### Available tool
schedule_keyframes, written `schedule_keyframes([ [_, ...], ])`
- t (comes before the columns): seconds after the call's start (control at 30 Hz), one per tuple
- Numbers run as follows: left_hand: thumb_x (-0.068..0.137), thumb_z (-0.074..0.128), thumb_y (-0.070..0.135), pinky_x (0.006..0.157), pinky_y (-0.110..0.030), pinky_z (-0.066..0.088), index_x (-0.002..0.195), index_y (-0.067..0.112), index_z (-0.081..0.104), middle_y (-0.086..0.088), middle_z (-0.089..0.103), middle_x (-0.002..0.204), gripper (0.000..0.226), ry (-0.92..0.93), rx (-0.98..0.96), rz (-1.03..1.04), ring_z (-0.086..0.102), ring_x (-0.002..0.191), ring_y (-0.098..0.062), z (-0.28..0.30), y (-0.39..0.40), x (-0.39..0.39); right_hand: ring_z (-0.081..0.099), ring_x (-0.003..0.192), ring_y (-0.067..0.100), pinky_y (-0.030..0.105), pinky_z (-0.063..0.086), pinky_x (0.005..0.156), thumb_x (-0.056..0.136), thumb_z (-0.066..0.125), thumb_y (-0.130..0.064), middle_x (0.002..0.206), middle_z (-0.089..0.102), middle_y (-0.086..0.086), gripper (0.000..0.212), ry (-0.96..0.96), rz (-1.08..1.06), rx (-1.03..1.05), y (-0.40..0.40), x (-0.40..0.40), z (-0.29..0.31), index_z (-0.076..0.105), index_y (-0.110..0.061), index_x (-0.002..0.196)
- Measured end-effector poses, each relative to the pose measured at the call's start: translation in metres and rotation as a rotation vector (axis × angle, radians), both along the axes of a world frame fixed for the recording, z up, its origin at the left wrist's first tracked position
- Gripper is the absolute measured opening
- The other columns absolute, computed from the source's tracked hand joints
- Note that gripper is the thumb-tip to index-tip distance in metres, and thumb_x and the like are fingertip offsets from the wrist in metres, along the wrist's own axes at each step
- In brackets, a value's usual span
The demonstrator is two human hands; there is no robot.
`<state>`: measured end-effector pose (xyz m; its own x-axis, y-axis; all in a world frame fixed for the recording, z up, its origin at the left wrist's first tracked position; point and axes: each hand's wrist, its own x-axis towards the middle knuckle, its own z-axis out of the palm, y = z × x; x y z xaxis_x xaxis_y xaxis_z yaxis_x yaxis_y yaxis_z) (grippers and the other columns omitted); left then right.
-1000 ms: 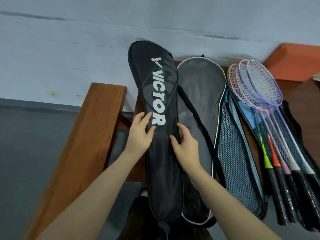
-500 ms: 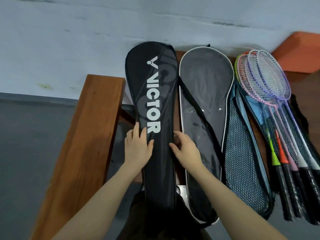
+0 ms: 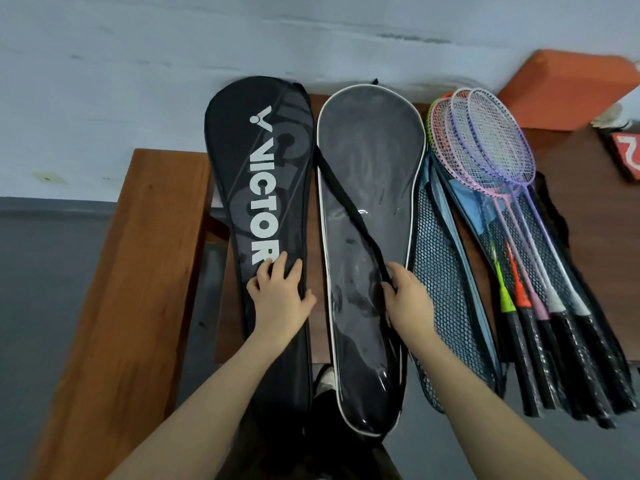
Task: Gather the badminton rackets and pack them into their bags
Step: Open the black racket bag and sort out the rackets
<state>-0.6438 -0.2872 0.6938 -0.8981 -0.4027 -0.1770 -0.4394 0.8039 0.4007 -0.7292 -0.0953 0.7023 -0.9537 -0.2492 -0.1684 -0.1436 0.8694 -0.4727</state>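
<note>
A black Victor racket bag (image 3: 263, 188) lies lengthwise on the wooden table, and my left hand (image 3: 278, 299) rests flat on its lower half. Beside it on the right lies a grey bag with white piping (image 3: 370, 174), crossed by a black strap (image 3: 349, 209). My right hand (image 3: 408, 299) lies on this bag with its fingers curled around the strap. Further right, a blue mesh bag (image 3: 446, 292) lies under several rackets (image 3: 491, 147) with pink, purple, orange and green frames and black grips.
A wooden bench (image 3: 131, 271) stands at the left, apart from the table (image 3: 585, 202). An orange block (image 3: 568, 88) sits at the back right near a red and black item (image 3: 623, 154). A pale wall runs behind. My shoe (image 3: 325, 379) shows below the table edge.
The Victor bag came down flat, clear of the grey bag. My right hand moved off it to the grey bag's strap. My left hand stayed on the Victor bag.
</note>
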Motion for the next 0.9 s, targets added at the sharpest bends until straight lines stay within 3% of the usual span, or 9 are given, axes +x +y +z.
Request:
schedule_keyframes([
  [0.07,0.083,0.059,0.034,0.105,-0.050,0.018,0.138,0.025,0.041,-0.001,0.028,0.150,0.058,0.021,0.054,0.019,0.015,0.137,-0.027,-0.001,-0.002,0.002,0.061,0.093,0.018,0.037,0.053,0.079,0.090,0.055,-0.014,0.111,0.063,0.003,0.034,0.002,0.052,-0.161,-0.005,0.005,0.006,0.054,-0.015,0.124],
  [0.17,0.084,0.059,0.037,0.106,-0.047,0.016,0.137,0.030,0.043,0.005,0.028,0.150,0.055,0.041,0.108,0.014,0.014,0.137,-0.022,0.000,-0.014,0.007,0.058,0.089,0.009,0.023,0.050,0.085,0.087,0.061,-0.006,0.104,0.064,0.003,0.032,0.046,0.093,-0.375,-0.025,0.022,0.024,0.060,-0.008,0.119],
  [0.33,0.088,0.052,0.045,0.107,-0.051,0.017,0.135,0.036,0.042,0.002,0.021,0.153,0.049,0.027,0.021,-0.033,0.011,0.139,-0.026,-0.004,-0.031,0.026,0.057,0.089,0.002,0.009,0.044,0.083,0.086,0.064,-0.011,0.101,0.063,-0.008,0.031,0.024,0.122,-0.518,-0.073,0.053,0.041,0.063,-0.012,0.116],
  [0.43,0.088,0.051,0.047,0.107,-0.055,0.017,0.138,0.034,0.038,-0.007,0.016,0.153,0.053,0.009,0.011,0.088,0.012,0.139,-0.033,-0.005,-0.034,0.041,0.061,0.096,0.008,0.023,0.049,0.087,0.088,0.061,-0.016,0.107,0.066,-0.004,0.031,0.030,0.212,-0.415,-0.092,0.060,0.031,0.061,-0.014,0.119],
  [0.53,0.088,0.049,0.052,0.109,-0.050,0.018,0.141,0.029,0.032,-0.009,0.012,0.154,0.061,-0.012,0.058,0.149,0.018,0.138,-0.032,-0.005,-0.037,0.048,0.063,0.095,0.017,0.036,0.048,0.086,0.090,0.057,-0.019,0.109,0.066,0.001,0.030,0.032,0.222,-0.249,-0.099,0.063,0.006,0.060,-0.016,0.119],
  [0.73,0.083,0.057,0.051,0.111,-0.042,0.017,0.139,0.025,0.038,-0.009,0.014,0.151,0.064,0.070,0.203,0.127,0.020,0.135,-0.029,-0.009,-0.049,0.051,0.056,0.092,0.015,0.027,0.020,0.080,0.089,0.058,-0.019,0.096,0.063,-0.003,0.029,0.111,0.075,-0.155,-0.111,0.070,-0.013,0.063,-0.024,0.117],
  [0.83,0.085,0.052,0.054,0.111,-0.041,0.016,0.141,0.026,0.035,-0.010,0.015,0.151,0.066,0.015,0.127,0.070,0.020,0.136,-0.029,-0.010,-0.054,0.050,0.057,0.090,0.023,0.028,0.015,0.077,0.086,0.061,-0.015,0.092,0.061,0.002,0.025,0.141,0.157,-0.074,-0.113,0.072,-0.016,0.067,-0.020,0.111],
  [0.9,0.087,0.049,0.053,0.110,-0.043,0.018,0.141,0.023,0.035,-0.015,0.020,0.150,0.063,0.002,0.016,0.017,0.021,0.136,-0.032,-0.010,-0.054,0.050,0.054,0.096,0.022,0.028,0.017,0.081,0.088,0.059,-0.019,0.099,0.059,0.002,0.030,0.130,0.182,-0.048,-0.109,0.072,-0.011,0.063,-0.020,0.118],
])
